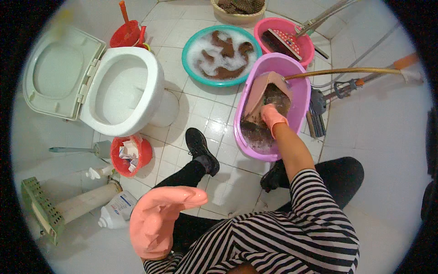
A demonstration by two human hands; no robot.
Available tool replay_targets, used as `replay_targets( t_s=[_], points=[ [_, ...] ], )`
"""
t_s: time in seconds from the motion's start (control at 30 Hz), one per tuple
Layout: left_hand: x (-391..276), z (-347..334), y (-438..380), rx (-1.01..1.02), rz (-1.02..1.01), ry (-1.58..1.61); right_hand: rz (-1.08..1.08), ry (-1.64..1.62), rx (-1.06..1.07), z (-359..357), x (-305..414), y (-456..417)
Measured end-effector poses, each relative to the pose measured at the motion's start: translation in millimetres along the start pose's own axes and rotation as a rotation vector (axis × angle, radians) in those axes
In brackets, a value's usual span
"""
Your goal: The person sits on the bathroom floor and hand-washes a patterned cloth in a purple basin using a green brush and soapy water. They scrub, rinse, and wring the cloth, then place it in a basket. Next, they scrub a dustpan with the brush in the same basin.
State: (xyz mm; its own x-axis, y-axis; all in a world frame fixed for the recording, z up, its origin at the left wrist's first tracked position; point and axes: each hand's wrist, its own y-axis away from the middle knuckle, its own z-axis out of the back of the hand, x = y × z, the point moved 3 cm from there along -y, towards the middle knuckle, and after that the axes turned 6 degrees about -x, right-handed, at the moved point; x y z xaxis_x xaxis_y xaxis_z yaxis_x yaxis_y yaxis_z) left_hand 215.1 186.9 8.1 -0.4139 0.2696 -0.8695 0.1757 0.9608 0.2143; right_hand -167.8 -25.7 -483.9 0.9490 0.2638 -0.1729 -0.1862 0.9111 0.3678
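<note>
My right hand, in a pink rubber glove, reaches down into a purple plastic tub. It touches a wet, folded pinkish-beige piece of material, perhaps a mat or cloth, with a dark soiled face. Murky water with dark bits lies around it. The fingertips are hidden, so whether they grip anything does not show. My left hand, also in a pink glove, is raised above my left thigh. Nothing shows in it, and its fingers overlap from this angle. A yellow-brown hose crosses the tub's right rim.
Beyond the tub stand a teal basin of suds and brown cloth and a pink basin holding a squeegee. To the left are a toilet, a red bin and a white bottle. White tiles cover the floor.
</note>
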Motion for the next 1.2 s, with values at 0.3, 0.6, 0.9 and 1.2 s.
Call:
replay_targets(
  t_s=[0.3,0.6,0.9,1.2],
  points=[
    [-13,-5,-1,-0.107,-0.078,-0.08,-0.347,-0.273,0.258,0,-46,29],
    [-26,-3,1,-0.053,-0.085,-0.078,-0.152,-0.527,0.308,143,38,171],
    [47,27,-26,-0.135,-0.074,-0.382,-0.598,-2.003,0.212,147,76,214],
    [200,23,-31,-0.349,0.081,-0.886,-0.457,-1.794,0.043,148,80,178]
  ],
)
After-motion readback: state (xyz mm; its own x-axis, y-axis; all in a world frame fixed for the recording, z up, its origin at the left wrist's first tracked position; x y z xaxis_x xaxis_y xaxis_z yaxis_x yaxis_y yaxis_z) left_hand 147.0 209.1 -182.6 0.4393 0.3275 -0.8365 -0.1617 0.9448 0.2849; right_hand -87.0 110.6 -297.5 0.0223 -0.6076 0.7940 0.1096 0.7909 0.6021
